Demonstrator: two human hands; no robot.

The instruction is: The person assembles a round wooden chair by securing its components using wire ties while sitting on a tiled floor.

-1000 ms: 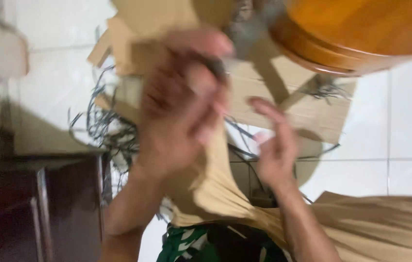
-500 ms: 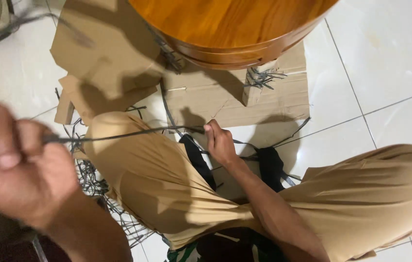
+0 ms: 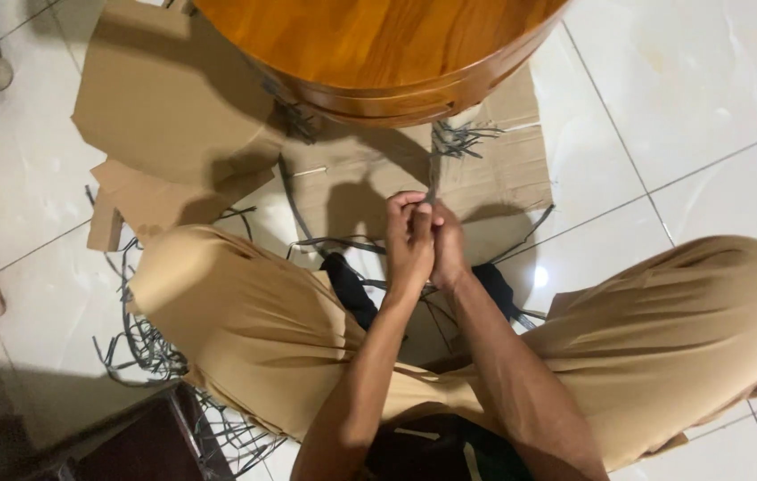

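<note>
Here your left hand (image 3: pixel 409 239) and right hand (image 3: pixel 446 245) press together, fingers closed on a thin dark strip (image 3: pixel 433 176) that runs up to the wooden drum (image 3: pixel 378 53). Keep it taut and pinch near the end so it cannot slip. Loose strips (image 3: pixel 142 343) lie on the cardboard (image 3: pixel 173 98) and tiles; no container shows.

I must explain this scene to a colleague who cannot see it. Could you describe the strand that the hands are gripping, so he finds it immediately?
Start at the round wooden drum at the top. A thin dark strand runs down from its lower edge, over the cardboard, into the left hand and right hand. Unlike the loose strips lying on the floor, it is stretched straight.
</note>
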